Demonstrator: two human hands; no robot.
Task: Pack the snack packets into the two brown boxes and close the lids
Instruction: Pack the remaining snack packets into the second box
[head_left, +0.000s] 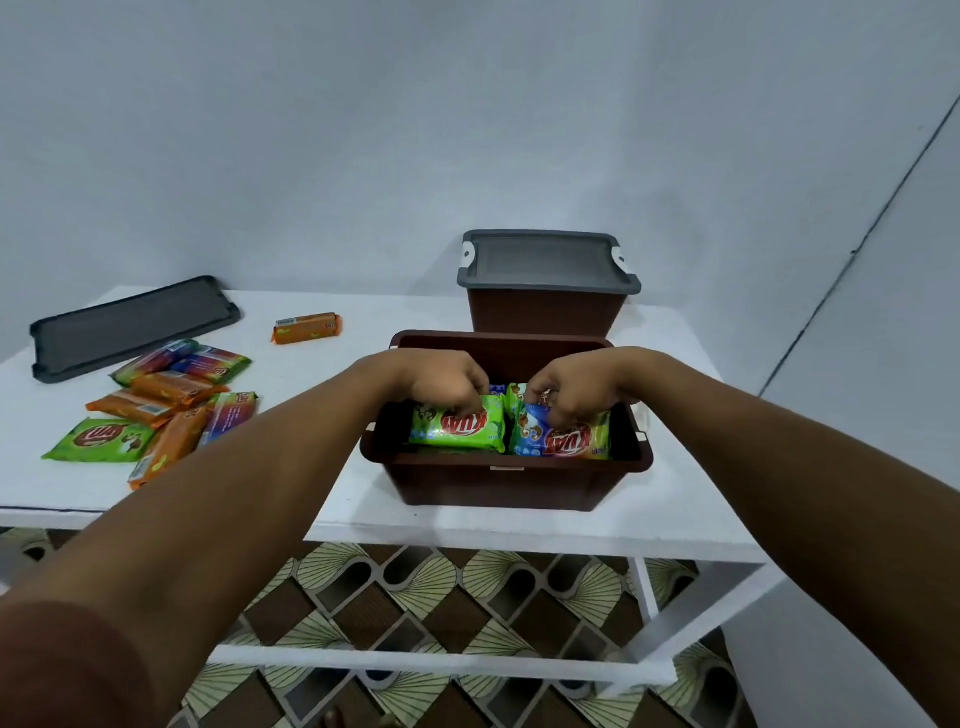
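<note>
An open brown box stands at the table's front edge with snack packets inside. My left hand reaches into it, fingers pinched on a green packet. My right hand is beside it, fingers closed on a blue and yellow packet. Behind stands a second brown box with a grey lid shut on it. A loose grey lid lies at the far left. Several packets lie in a pile on the left, and a single orange packet lies apart.
The white table has a lower frame over a patterned floor. A pale wall rises close behind the table. Bare table surface shows between the pile and the open box.
</note>
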